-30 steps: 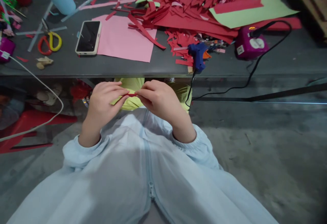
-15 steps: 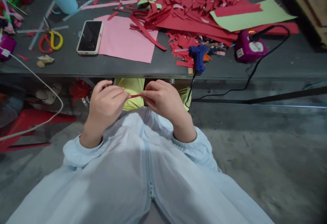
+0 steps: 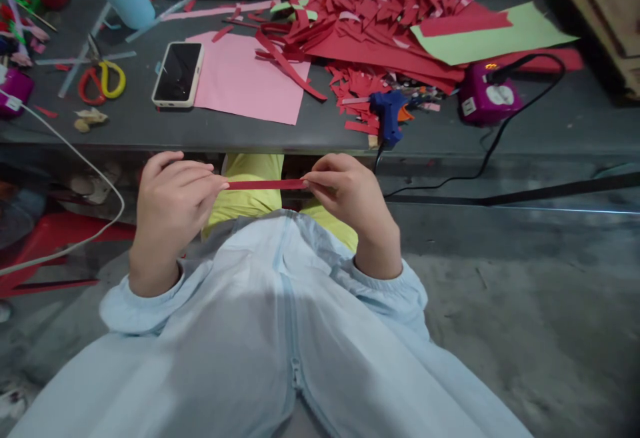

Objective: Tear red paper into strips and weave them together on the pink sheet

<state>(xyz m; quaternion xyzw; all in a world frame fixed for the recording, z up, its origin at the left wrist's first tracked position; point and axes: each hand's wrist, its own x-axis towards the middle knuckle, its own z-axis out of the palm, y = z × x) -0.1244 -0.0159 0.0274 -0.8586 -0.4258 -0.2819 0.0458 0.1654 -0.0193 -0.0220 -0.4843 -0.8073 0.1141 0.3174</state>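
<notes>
A narrow red paper strip (image 3: 267, 185) is stretched level between my hands, above my lap and just short of the table edge. My left hand (image 3: 173, 198) pinches its left end between thumb and fingers. At the other end, my right hand (image 3: 347, 198) grips it with thumb and fingertips. On the table beyond lie a pink paper sheet (image 3: 250, 88), a phone (image 3: 177, 73) resting against it, and a blue glue gun (image 3: 389, 115) beside a pile of red paper scraps (image 3: 357, 85).
Red-and-yellow-handled scissors (image 3: 103, 81) lie at the left. A large heap of red paper strips (image 3: 375, 5) covers the table's back, near a green sheet (image 3: 500, 35). A purple power box (image 3: 487, 98) with a black cord (image 3: 505, 128) stands right. A white cable (image 3: 95, 171) hangs at left.
My hands have moved apart, the left one leftward and the right one rightward. Much more of the red strip now shows between them, pulled straight.
</notes>
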